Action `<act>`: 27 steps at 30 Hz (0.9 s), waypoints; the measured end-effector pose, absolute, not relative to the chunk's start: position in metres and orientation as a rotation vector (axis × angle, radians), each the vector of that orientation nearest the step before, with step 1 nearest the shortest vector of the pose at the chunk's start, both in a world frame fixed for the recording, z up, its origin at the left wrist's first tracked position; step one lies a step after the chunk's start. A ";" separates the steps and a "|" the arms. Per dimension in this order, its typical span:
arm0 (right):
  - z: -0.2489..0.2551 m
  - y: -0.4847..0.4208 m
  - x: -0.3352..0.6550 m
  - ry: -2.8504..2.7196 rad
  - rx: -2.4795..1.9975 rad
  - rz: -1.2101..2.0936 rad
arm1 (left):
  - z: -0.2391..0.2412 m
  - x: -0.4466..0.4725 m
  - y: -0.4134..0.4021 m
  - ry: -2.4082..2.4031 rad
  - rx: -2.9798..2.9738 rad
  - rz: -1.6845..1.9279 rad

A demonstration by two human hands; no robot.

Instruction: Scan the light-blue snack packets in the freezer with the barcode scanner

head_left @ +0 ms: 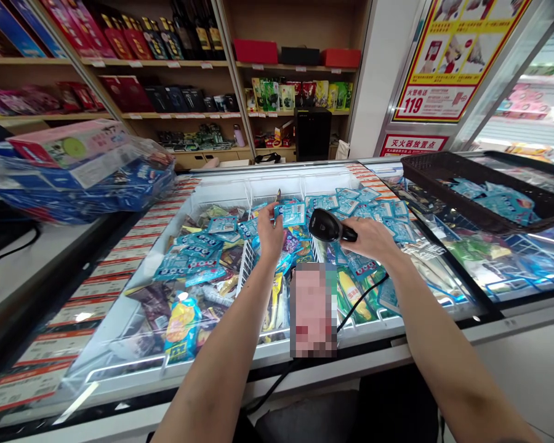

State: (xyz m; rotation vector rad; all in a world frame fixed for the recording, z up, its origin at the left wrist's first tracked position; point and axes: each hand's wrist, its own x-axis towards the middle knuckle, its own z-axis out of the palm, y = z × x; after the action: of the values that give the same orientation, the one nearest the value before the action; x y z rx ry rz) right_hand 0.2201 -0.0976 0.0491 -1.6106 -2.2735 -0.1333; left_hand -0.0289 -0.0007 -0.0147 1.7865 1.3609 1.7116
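Blue-wrapped, one packet (295, 213) is being pinched by the left hand (270, 227); the right hand (370, 237) is gripping a barcode scanner (324, 226). Similar packets (512, 204) are lying in the basket (436, 184), many more across the freezer (369, 363).

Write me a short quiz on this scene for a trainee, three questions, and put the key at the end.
1. Multiple choice: what does the right hand hold?
A) a cup
B) a scanner
C) scissors

2. True or false: blue packets lie in the brown basket.

3. Fill the gap: the hand holding a blue packet over the freezer is the person's ____ hand.

Key:
1. B
2. True
3. left
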 end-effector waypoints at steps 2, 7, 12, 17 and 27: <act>0.049 -0.098 0.219 -2.274 -1.609 -0.138 | -0.016 -0.029 0.001 1.376 1.766 1.712; 0.048 -0.098 0.218 -2.270 -1.622 -0.157 | -0.018 -0.029 0.003 1.387 1.753 1.692; 0.048 -0.098 0.218 -2.272 -1.618 -0.174 | -0.017 -0.028 0.002 1.400 1.759 1.680; 0.047 -0.098 0.218 -2.254 -1.586 -0.189 | -0.019 -0.029 0.004 1.418 1.781 1.649; 0.039 -0.094 0.216 -2.055 -1.586 -0.389 | -0.001 -0.032 -0.019 1.534 1.859 1.719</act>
State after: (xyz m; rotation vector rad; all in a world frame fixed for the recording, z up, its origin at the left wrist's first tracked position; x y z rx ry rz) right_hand 0.2158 -0.0945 0.0394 -1.5855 -2.0545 -0.3895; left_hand -0.0324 -0.0190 -0.0013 1.8594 1.5338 1.7186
